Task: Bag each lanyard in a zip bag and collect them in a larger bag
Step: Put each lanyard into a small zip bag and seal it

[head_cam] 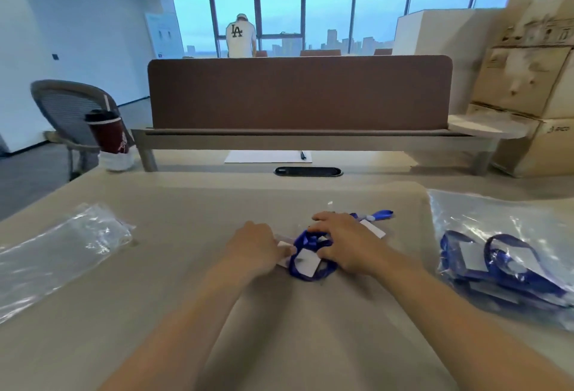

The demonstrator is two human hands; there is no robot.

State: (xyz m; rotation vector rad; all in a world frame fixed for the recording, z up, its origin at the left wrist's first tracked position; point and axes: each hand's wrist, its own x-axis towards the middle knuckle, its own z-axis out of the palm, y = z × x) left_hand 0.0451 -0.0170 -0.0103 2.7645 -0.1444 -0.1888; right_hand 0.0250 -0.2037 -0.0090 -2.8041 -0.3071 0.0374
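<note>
Blue lanyard (306,243) lies bunched with its white card (306,261) at the centre of the beige desk (217,204), between both hands. At 1 o'clock of the bunch, the right hand (344,244) curls fingers and thumb round the loops. At 9 o'clock, the left hand (254,247) meets the card's edge; blur hides whether it pinches. A larger clear bag (503,222) holding lanyards lies at 3 o'clock, empty zip bags (62,250) at 9 o'clock, and a dark red cup (107,134) at 10.

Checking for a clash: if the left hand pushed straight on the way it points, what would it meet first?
The left hand would likely meet the lanyard first; the right hand lies just beyond.
</note>
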